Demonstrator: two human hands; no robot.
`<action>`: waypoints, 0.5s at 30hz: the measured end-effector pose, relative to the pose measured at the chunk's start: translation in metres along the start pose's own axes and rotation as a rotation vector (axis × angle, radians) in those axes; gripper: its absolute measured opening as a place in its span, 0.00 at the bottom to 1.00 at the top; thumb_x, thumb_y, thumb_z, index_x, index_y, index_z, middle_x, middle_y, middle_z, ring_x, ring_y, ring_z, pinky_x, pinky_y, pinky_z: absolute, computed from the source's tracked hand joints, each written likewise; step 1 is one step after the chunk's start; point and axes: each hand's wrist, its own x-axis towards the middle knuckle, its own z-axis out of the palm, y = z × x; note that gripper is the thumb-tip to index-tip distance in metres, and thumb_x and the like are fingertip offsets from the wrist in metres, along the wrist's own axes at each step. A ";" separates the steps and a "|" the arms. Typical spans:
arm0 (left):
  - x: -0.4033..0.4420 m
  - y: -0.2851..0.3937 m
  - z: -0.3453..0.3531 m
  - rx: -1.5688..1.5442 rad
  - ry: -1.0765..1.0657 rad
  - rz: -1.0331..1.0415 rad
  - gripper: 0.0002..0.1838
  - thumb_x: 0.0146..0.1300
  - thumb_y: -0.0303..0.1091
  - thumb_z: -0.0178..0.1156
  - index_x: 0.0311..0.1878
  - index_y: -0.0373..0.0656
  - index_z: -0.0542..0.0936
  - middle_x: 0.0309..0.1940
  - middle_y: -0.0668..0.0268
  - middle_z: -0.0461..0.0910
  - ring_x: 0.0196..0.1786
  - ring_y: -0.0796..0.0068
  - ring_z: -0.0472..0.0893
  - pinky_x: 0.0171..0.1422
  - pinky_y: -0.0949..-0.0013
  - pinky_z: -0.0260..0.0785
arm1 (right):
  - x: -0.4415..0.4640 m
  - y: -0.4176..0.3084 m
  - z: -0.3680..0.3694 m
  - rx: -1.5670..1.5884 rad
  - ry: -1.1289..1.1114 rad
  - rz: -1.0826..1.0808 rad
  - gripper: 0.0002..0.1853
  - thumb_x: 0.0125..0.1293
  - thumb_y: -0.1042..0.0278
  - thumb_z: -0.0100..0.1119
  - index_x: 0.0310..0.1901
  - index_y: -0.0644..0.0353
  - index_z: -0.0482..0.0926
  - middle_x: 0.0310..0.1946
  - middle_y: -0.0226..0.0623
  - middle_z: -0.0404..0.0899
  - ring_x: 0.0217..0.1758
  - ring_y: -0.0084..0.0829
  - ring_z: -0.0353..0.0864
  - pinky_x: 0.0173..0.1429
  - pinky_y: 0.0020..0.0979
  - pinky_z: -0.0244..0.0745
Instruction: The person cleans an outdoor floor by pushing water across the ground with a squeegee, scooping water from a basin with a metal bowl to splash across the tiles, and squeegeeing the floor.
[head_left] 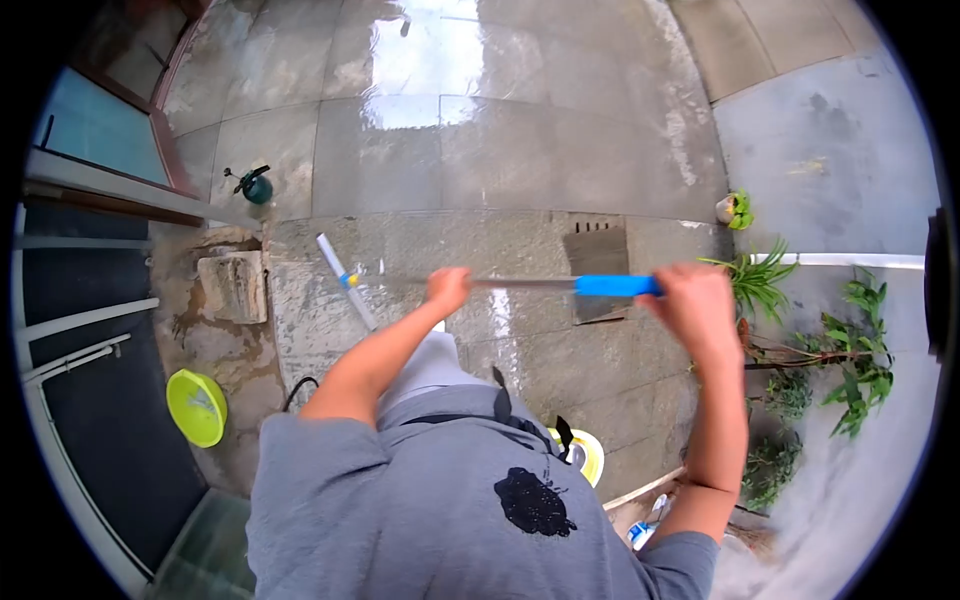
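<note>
A long thin pole (525, 284) runs sideways across the view in front of my body. My left hand (449, 289) is closed around its metal shaft near the middle. At the pole's right end, my right hand (695, 300) grips the blue handle (612, 286). The far left end of the pole meets a white and grey squeegee-like head (345, 280) with a blue and yellow joint, which is slanted above the wet paving. Whether the head touches the ground I cannot tell.
A yellow-green basin (197, 408) and a stone block (234, 287) are at the left. A dark green spray bottle (257, 187) stands farther up. Potted plants (760, 280) line the right wall. A drain grate (597, 262) lies ahead, and a yellow-rimmed bucket (594, 458) is beside me.
</note>
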 end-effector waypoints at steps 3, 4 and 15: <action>0.072 0.047 0.019 -0.177 0.126 0.166 0.08 0.52 0.32 0.62 0.37 0.51 0.80 0.36 0.60 0.82 0.43 0.53 0.80 0.47 0.53 0.71 | 0.013 0.025 -0.044 -0.125 0.073 0.129 0.15 0.45 0.60 0.73 0.27 0.57 0.77 0.25 0.36 0.78 0.32 0.38 0.79 0.40 0.38 0.73; 0.095 0.064 0.020 -0.228 0.121 0.211 0.08 0.51 0.31 0.62 0.37 0.52 0.81 0.36 0.61 0.82 0.43 0.53 0.80 0.47 0.53 0.71 | 0.016 0.032 -0.049 -0.168 0.078 0.156 0.15 0.45 0.60 0.73 0.26 0.57 0.76 0.26 0.36 0.77 0.34 0.38 0.79 0.42 0.38 0.73; 0.129 0.055 -0.060 -0.221 0.218 0.247 0.12 0.48 0.31 0.67 0.38 0.47 0.81 0.37 0.62 0.82 0.46 0.57 0.79 0.52 0.56 0.69 | 0.046 0.015 -0.084 -0.104 0.172 0.068 0.18 0.47 0.58 0.71 0.35 0.56 0.75 0.27 0.35 0.74 0.30 0.38 0.77 0.34 0.38 0.70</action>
